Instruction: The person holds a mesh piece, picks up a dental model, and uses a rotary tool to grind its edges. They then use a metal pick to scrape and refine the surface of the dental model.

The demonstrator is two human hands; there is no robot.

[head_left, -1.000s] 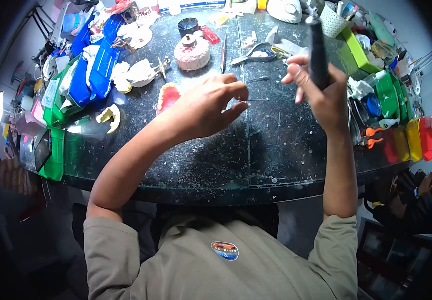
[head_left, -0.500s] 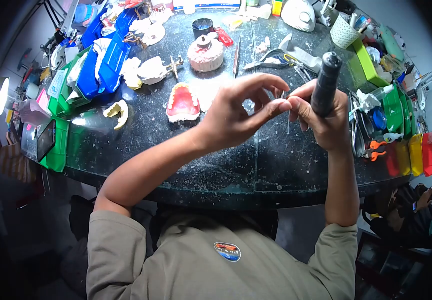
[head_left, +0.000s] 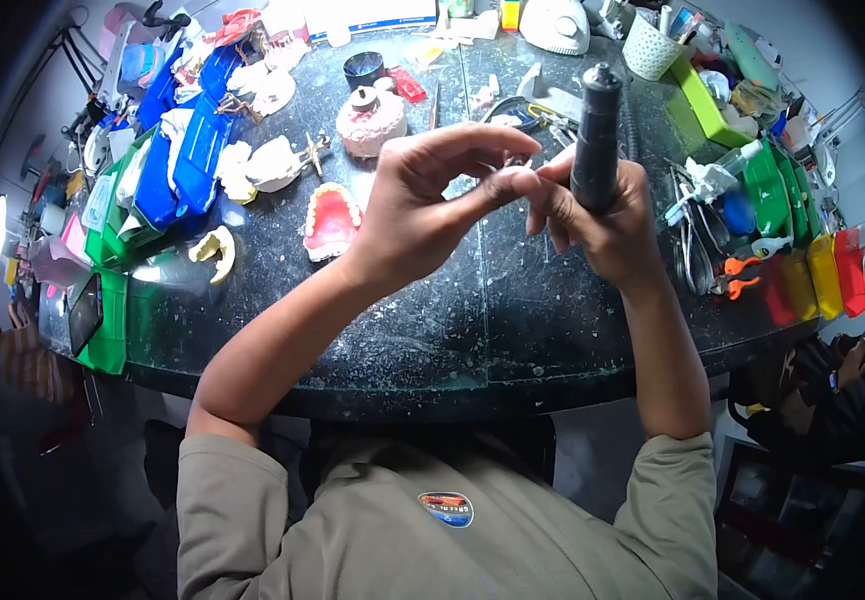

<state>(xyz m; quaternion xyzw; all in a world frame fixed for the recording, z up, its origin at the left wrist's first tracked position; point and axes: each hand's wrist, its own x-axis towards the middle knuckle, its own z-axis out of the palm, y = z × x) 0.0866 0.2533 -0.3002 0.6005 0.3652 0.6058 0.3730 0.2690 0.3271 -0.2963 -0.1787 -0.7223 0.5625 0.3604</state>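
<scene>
My right hand (head_left: 602, 225) is wrapped round a black cylindrical handpiece (head_left: 596, 140), which stands nearly upright in the grip. Beside it, my left hand (head_left: 422, 205) pinches something small between thumb and index finger; that thing is too small to name. The fingertips of both hands meet or nearly meet over the dark worktop. A red and cream denture model (head_left: 331, 222) lies to the left of my left wrist. Behind that hand sits a round pinkish plaster piece (head_left: 370, 122) with a metal knob on top.
Blue bins (head_left: 177, 165) and green bins (head_left: 107, 320) line the left side. A curved cream piece (head_left: 214, 253) lies on the worktop (head_left: 402, 345). Orange-handled pliers (head_left: 737, 278), red and yellow bins (head_left: 822, 275) and a white cup (head_left: 650, 50) are at right. Another person's hand (head_left: 857, 355) shows far right.
Both hands, with the black handpiece, have shifted left in the view and slightly up. The things on the worktop also appear further left, as the view has moved.
</scene>
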